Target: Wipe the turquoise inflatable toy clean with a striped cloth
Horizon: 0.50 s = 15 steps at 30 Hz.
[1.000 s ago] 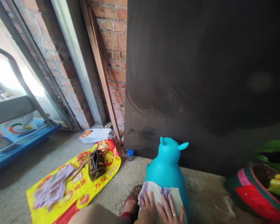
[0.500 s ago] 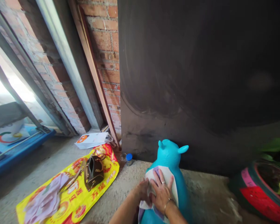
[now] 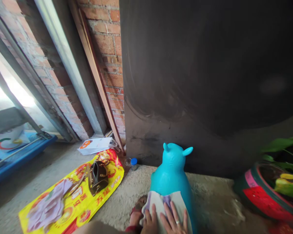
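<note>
A turquoise toy animal [image 3: 171, 177] with two small ears, apparently inflatable, stands on the concrete floor at lower centre. Over its back lies a whitish cloth [image 3: 158, 197] with purple patches. My right hand [image 3: 174, 221] rests flat on the cloth, fingers spread, a ring on one finger. Beside it on the left, my left hand [image 3: 150, 222] also lies on the cloth with its fingers stretched out. The frame's bottom edge cuts off both hands near the wrists.
A yellow printed sheet [image 3: 88, 208] on the floor bears a brown handbag [image 3: 99, 178] and a lilac cloth [image 3: 50, 206]. Behind it lies a white paper bag [image 3: 97, 145]. A blue-lidded jar [image 3: 133, 164] stands by the dark panel [image 3: 197, 81]. On the right is a plant pot [image 3: 265, 196].
Both hands and the cloth have slid down the toy's back, toward me, baring the area below its head. My left hand has flattened out. The view has shifted slightly.
</note>
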{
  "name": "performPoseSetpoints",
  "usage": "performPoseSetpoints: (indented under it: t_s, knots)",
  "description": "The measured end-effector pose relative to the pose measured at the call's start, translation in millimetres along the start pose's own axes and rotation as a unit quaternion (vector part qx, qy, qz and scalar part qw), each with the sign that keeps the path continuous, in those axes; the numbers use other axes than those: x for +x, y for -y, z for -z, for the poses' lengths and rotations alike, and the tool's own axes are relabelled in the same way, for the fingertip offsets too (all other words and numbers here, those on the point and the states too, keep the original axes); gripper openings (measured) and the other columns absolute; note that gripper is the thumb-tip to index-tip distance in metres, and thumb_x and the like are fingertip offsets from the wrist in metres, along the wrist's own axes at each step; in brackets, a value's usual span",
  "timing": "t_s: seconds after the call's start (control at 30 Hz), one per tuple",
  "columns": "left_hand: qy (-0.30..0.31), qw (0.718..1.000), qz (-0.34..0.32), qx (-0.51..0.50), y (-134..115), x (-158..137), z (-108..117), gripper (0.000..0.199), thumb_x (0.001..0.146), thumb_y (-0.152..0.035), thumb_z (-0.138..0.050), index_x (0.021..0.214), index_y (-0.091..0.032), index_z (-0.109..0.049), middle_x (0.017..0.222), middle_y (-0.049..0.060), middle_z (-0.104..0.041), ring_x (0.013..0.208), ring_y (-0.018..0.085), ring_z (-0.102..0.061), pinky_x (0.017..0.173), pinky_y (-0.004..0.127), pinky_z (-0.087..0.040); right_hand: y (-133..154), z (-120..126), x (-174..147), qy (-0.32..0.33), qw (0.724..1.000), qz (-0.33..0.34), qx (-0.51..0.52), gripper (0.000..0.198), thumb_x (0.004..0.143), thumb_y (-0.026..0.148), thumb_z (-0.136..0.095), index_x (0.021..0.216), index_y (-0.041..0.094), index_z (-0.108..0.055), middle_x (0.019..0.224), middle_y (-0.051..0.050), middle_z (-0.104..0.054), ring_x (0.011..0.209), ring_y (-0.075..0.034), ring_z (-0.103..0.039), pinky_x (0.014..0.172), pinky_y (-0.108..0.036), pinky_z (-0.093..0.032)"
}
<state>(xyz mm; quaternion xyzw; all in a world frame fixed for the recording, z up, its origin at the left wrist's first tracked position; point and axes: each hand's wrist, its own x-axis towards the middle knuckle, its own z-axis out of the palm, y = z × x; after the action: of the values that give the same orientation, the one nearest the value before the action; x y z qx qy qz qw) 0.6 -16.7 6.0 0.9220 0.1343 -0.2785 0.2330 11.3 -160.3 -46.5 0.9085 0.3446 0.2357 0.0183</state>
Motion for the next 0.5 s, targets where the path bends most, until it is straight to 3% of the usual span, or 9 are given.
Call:
performPoseSetpoints:
  t_s: [0.1, 0.17, 0.23, 0.37, 0.5]
  knots:
    - [0.012, 0.998, 0.040, -0.040, -1.4, -0.1, 16.3, 0.082, 0.074, -0.022, -0.055, 0.146, -0.005, -0.021, 0.153, 0.027, -0.028, 0.136, 0.039, -0.038, 0.107, 0.050, -0.040, -7.2, 10.9, 17.4, 0.063, 0.996, 0.032, 0.062, 0.052, 0.085, 0.013, -0.045, 0.129, 0.040, -0.053, 0.147, -0.001, -0.040, 0.144, -0.033, -0.011, 0.100, -0.082, 0.002]
    - [0.020, 0.997, 0.040, -0.067, 4.5, 2.5, 32.0, 0.099, 0.063, -0.020, -0.065, 0.148, -0.012, -0.016, 0.153, 0.023, -0.033, 0.131, 0.036, -0.047, 0.107, 0.045, -0.042, -18.6, 21.5, 42.4, 0.137, 0.978, 0.053, 0.145, 0.053, 0.085, 0.023, -0.049, 0.136, 0.040, -0.046, 0.153, -0.001, -0.028, 0.144, -0.036, -0.014, 0.100, -0.081, 0.006]
    - [0.024, 0.995, 0.028, -0.094, 12.6, 6.1, 45.2, 0.110, 0.055, -0.019, -0.071, 0.149, -0.017, -0.015, 0.154, 0.015, -0.036, 0.135, 0.030, -0.044, 0.111, 0.038, -0.039, -30.2, 31.2, 72.8, 0.204, 0.953, 0.048, 0.219, 0.058, 0.083, 0.035, -0.055, 0.139, 0.039, -0.041, 0.157, 0.000, -0.016, 0.144, -0.036, -0.012, 0.104, -0.077, 0.008]
    - [0.019, 0.988, 0.030, -0.153, 23.7, 16.0, 53.8, 0.100, 0.063, -0.035, -0.067, 0.149, -0.016, -0.019, 0.154, 0.007, -0.037, 0.141, 0.023, -0.035, 0.115, 0.027, -0.031, -41.5, 36.4, 131.8, 0.253, 0.933, 0.014, 0.255, 0.056, 0.084, 0.043, -0.054, 0.138, 0.033, -0.046, 0.158, 0.001, -0.015, 0.146, -0.031, -0.004, 0.111, -0.065, 0.015]
    - [0.021, 0.981, 0.089, -0.172, 28.4, 28.2, 44.0, 0.092, 0.073, -0.051, -0.056, 0.149, -0.014, -0.020, 0.155, 0.008, -0.034, 0.140, 0.025, -0.036, 0.118, 0.034, -0.029, -38.3, 29.8, 163.6, 0.249, 0.938, 0.008, 0.242, 0.053, 0.088, 0.044, -0.047, 0.137, 0.025, -0.049, 0.156, -0.004, -0.026, 0.146, -0.028, -0.004, 0.116, -0.055, 0.012]
